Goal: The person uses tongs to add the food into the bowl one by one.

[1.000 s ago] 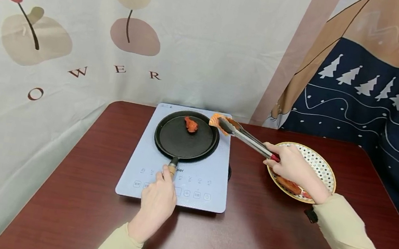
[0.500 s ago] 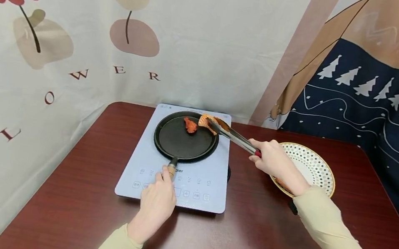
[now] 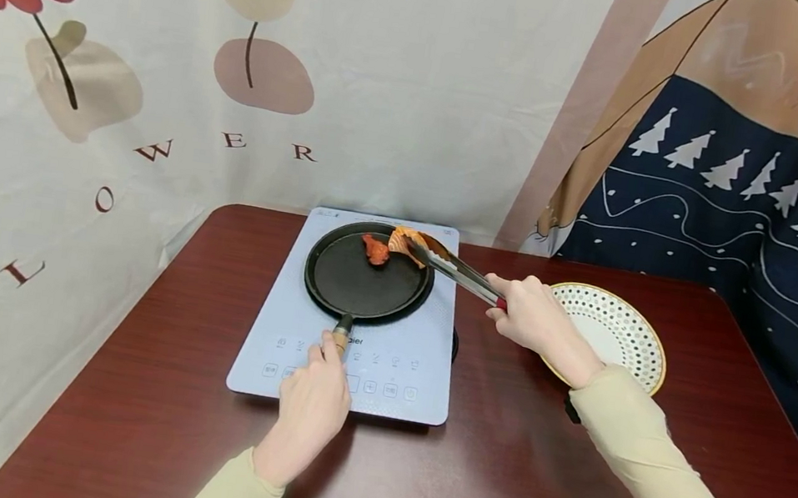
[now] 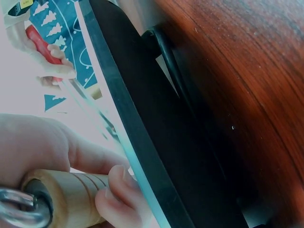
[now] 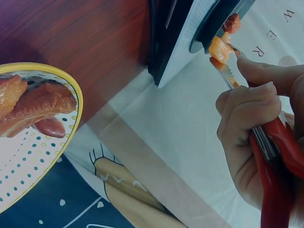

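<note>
My left hand grips the wooden handle of a round black frying pan, which sits on a pale blue induction cooktop. In my right hand are metal tongs with red handles, my fingers curled round them. The tongs pinch an orange, striped piece of food at the pan's right far side. Close to its left, a small reddish piece of meat lies in the pan. In the right wrist view, the orange piece shows between the tong tips.
Right of the cooktop stands a dotted plate with a yellow rim. Brown pieces of meat lie on it, hidden by my right arm in the head view. A black cable runs beside the cooktop. Printed cloth hangs behind the table.
My right hand has moved left with the tongs, bringing the orange piece from beyond the pan's right rim to over the pan, close to the reddish meat. My left hand has stayed on the handle.
</note>
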The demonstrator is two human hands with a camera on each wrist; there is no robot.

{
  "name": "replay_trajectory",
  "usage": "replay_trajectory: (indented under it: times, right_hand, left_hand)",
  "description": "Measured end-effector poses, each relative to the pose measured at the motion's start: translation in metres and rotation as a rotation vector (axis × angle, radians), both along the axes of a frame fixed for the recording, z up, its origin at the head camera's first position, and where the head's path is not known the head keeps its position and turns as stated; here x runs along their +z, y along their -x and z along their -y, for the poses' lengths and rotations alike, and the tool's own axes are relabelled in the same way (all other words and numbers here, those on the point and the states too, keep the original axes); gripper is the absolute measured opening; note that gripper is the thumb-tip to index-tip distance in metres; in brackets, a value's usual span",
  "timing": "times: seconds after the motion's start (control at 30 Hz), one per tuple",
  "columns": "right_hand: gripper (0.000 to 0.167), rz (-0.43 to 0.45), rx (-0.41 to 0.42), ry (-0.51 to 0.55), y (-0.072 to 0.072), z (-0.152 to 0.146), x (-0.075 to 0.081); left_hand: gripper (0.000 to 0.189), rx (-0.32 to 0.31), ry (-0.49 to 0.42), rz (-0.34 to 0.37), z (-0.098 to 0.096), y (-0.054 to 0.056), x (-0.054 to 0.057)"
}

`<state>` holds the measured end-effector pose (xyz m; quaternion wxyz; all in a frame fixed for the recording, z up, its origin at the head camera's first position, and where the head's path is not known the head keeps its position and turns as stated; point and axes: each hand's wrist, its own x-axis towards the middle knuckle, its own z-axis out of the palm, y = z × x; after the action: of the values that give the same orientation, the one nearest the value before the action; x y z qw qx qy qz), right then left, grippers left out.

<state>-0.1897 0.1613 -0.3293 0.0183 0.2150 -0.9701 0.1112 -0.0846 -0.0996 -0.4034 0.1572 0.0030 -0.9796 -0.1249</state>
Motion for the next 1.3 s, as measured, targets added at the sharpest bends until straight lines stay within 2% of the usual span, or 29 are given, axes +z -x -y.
replay_trajectory:
  times: [0.43, 0.73, 0.87, 1.03, 1.3]
  right_hand:
    - [0.038, 0.044, 0.029, 0.075, -0.0004, 0.005, -0.0023]
    - [0.045, 0.077, -0.005, 0.05, 0.0001, 0.0052, -0.0022]
    - [0.043, 0.091, 0.008, 0.05, 0.0008, 0.0075, -0.0038]
    - [0.036, 0.097, 0.015, 0.062, 0.0015, 0.009, -0.0072]
    - [0.042, 0.069, -0.017, 0.102, -0.0014, 0.0034, -0.0076]
  left_hand:
    - [0.048, 0.003, -0.007, 0.001, -0.001, 0.0001, 0.0]
    - [0.049, 0.0, 0.013, -0.006, -0.0008, 0.0006, -0.0016]
    - [0.048, 0.002, 0.006, -0.006, -0.0005, 0.0004, -0.0019]
    - [0.049, 0.002, 0.001, -0.001, -0.0014, 0.0005, -0.0013]
    - [0.048, 0.005, 0.004, -0.012, -0.0004, 0.0, -0.0019]
